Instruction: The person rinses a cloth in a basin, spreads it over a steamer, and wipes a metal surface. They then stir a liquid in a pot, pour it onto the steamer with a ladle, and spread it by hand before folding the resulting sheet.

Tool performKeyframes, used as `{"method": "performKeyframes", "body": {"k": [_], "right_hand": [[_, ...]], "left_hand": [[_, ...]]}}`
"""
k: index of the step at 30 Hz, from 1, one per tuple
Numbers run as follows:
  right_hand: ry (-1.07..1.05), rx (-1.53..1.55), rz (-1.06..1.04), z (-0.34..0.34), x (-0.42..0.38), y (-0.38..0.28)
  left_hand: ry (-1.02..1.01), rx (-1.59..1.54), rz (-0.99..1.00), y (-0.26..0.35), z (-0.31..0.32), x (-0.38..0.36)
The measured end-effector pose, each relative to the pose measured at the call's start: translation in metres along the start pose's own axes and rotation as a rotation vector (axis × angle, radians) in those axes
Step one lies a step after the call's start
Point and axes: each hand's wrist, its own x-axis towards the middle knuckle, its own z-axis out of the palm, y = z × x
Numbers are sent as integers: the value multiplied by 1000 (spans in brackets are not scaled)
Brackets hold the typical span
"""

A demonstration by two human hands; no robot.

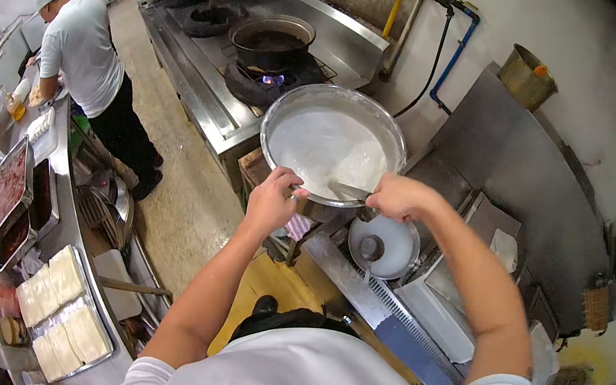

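A large round metal pot (pixel 342 91) with white liquid (pixel 313 140) inside stands in front of me beside the stove. My left hand (pixel 273 196) is closed on its near rim, thumb over the edge. My right hand (pixel 396 197) is closed around a metal stirring tool (pixel 348 191) that dips into the liquid near the right side; its submerged end cannot be made out. Just below my right hand is a smaller bowl (pixel 401 246) of whitish liquid, with a round dark ladle-like piece (pixel 371 247) in it.
Beyond the pot, a dark pan (pixel 272 36) sits over a lit burner (pixel 272 80) on the steel stove (pixel 210 93). At left, a counter holds red-filled trays (pixel 5 193) and a tray of pale sheets (pixel 68 307). A co-worker (pixel 90 51) stands at that counter.
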Motion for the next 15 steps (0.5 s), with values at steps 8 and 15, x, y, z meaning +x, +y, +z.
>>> {"method": "performKeyframes", "body": {"k": [8, 15], "right_hand": [[271, 801, 63, 61, -28, 35], [460, 867, 30, 111, -51, 37]], "left_hand": [[-45, 2, -44, 1, -1, 4], [-86, 5, -52, 1, -4, 6]]}}
